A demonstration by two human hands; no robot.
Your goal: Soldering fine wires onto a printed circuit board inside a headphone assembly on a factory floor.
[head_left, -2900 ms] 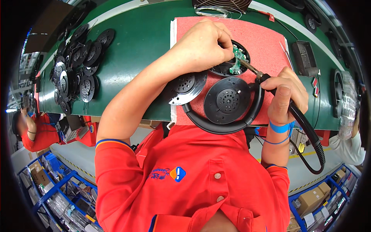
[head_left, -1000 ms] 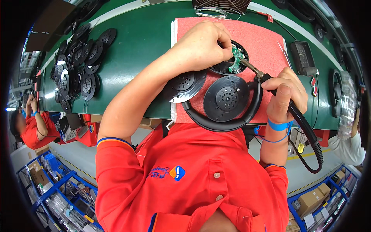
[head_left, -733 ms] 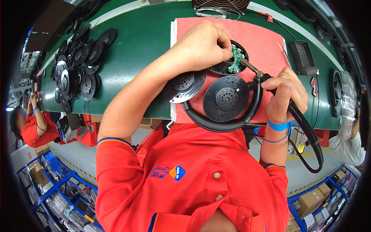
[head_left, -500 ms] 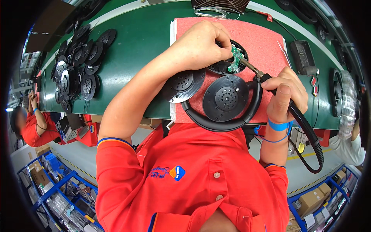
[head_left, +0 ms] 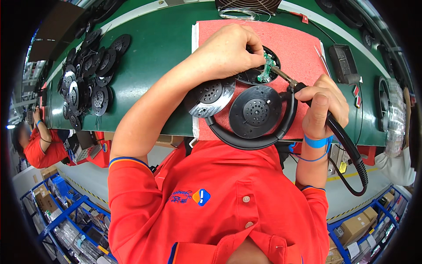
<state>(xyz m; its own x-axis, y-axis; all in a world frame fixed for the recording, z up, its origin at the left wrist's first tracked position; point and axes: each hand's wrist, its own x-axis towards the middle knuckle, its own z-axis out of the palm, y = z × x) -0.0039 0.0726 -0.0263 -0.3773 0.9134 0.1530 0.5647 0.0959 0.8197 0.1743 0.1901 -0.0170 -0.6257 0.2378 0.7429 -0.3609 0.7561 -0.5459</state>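
My right hand [head_left: 326,108] grips a soldering iron [head_left: 340,132] by its black handle. The iron's metal tip meets the edge of a small green circuit board [head_left: 265,72], which sits in an open black headphone ear cup [head_left: 248,78]. Over that cup my left hand [head_left: 235,49] is closed in a pinch beside the board; whatever lies between its fingertips is hidden. Nearer me rests a round black speaker plate [head_left: 256,112], inside the curve of the black headband [head_left: 246,143]. Another speaker plate [head_left: 210,94] lies below my left wrist.
A pink mat [head_left: 299,53] lies under the work on the green table [head_left: 154,26]. Speaker plates [head_left: 90,66] are heaped at the left. On the right are tweezers [head_left: 322,59] and a dark tray [head_left: 343,64]. A wire coil [head_left: 239,14] lies at the back.
Both hands hold nearly the same places, and the iron's tip stays at the board. The board looks slightly more tilted. The whole view has shifted a little.
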